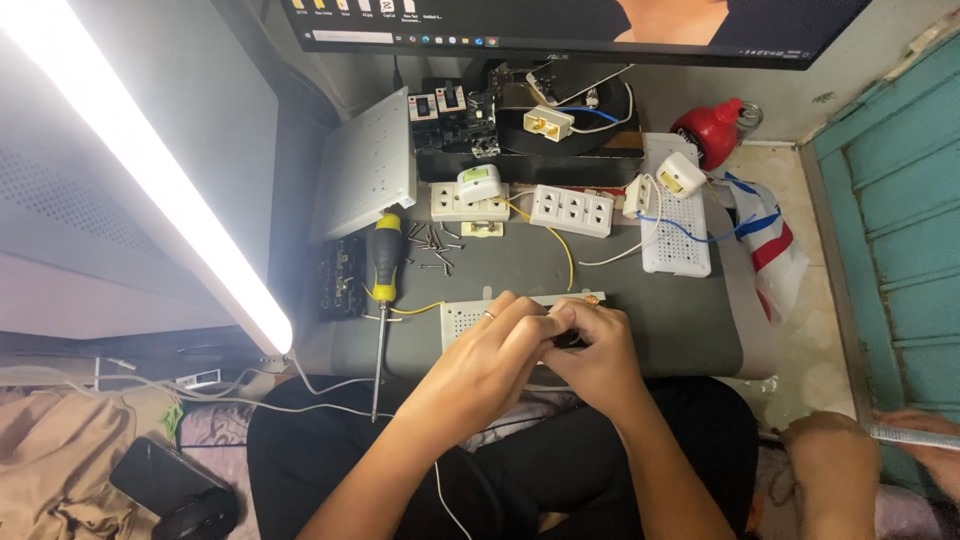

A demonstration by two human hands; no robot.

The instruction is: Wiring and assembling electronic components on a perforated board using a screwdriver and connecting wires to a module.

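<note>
White perforated panel [462, 318] sits at the near edge of the grey worktop [680, 320], mostly hidden under my hands. Left hand [490, 350] and right hand [598, 352] are both curled tight together over a small dark part [570, 338] at the panel's near edge; fingers closed on it, though I can't tell which hand carries the grip. A yellow wire [560, 250] runs from the panel up toward the sockets.

To do this well, I'd judge: keep both wrists low on the worktop edge, hold the part steady with one hand, work it with the other (small moves only, wire is short).

Around: yellow-and-black screwdriver [384, 268] lies just left of the panel, loose screws [432, 245] beyond it. White triple socket strip [571, 210] and a white socket with plug [470, 195] sit further back. White breadboard [676, 235] at right with blue wire over it. Red bottle [712, 130] at far right, label unreadable. Monitor [560, 25] across the top. Another person's hand [930, 440] at the right edge, holding a pale strip.
</note>
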